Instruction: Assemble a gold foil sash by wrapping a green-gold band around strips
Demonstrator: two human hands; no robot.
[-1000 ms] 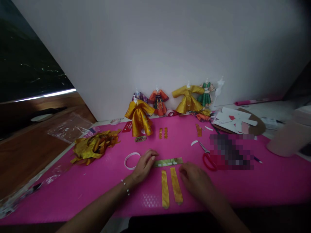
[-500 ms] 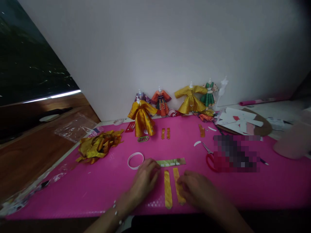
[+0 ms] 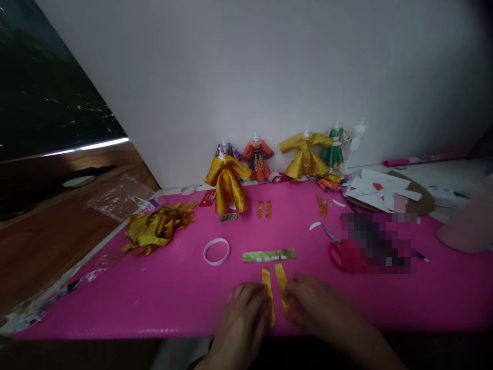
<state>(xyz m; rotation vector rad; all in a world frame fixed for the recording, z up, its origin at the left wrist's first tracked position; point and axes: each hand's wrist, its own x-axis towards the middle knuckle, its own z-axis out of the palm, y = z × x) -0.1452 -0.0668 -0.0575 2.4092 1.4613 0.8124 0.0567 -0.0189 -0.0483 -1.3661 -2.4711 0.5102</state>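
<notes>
Two narrow yellow fabric strips lie side by side near the table's front edge. My left hand [image 3: 246,316] is at the left yellow strip [image 3: 266,280], its curved fingers smeared by motion and partly over the strip. My right hand [image 3: 318,303] has its fingers drawn together at the edge of the right yellow strip [image 3: 281,277], covering part of it. Just beyond them lies a pale green patterned strip [image 3: 269,255] with white patches along its lower edge. A white ring [image 3: 216,252] lies to its left.
Red-handled scissors [image 3: 334,252] lie at right, beside a pixelated area. A heap of gold fabric scraps [image 3: 159,228] is at left. Small dress forms in costumes, including a gold robe [image 3: 228,182], stand along the wall. White paper pieces [image 3: 379,189] sit at the back right.
My left hand has moved from the left end of the green strip, toward me and right, to the left yellow strip. My right hand stays by the right strip.
</notes>
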